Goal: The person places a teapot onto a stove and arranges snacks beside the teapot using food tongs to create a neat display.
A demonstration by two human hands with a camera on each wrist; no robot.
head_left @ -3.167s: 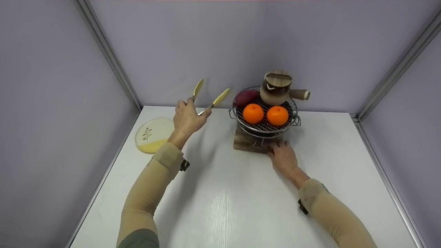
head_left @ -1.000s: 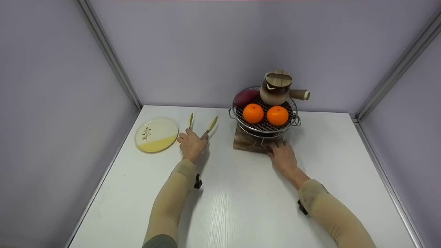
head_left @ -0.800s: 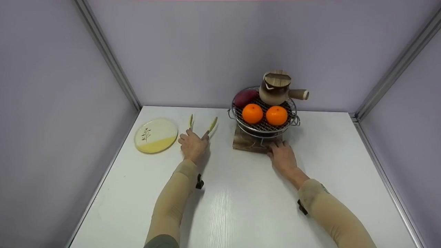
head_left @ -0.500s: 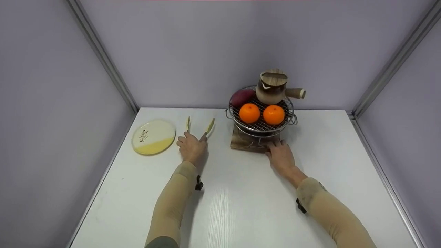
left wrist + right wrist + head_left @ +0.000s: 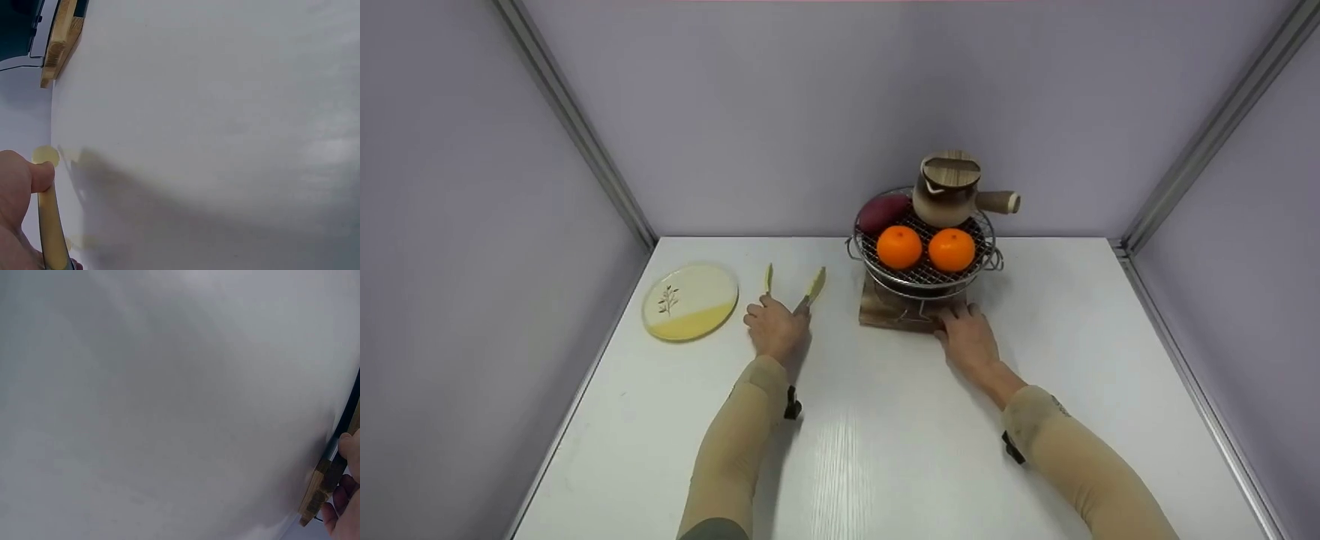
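Observation:
My left hand [image 5: 776,330] holds a pair of tongs [image 5: 816,285] with yellow tips, low over the table and right of a plate [image 5: 697,292]. The tong arms are spread, with nothing between the tips. In the left wrist view the thumb lies along a yellow tong arm [image 5: 52,230]. At the front right corner of a wooden base [image 5: 885,311], my right hand [image 5: 969,346] grips the edge; the right wrist view shows thumb and fingers around the board [image 5: 319,492]. Above this base stands a round wire grill [image 5: 922,283].
On the grill sit two oranges [image 5: 899,247], a dark red sweet potato [image 5: 883,213] and a brown teapot [image 5: 945,204] with a wooden lid and a side handle [image 5: 997,201] pointing right. A grey back wall [image 5: 780,120] rises behind the white table [image 5: 840,465].
My left hand has come down and back toward me with the tongs, from raised near the back wall to low beside the plate. My right hand stays on the base; the view shifts slightly.

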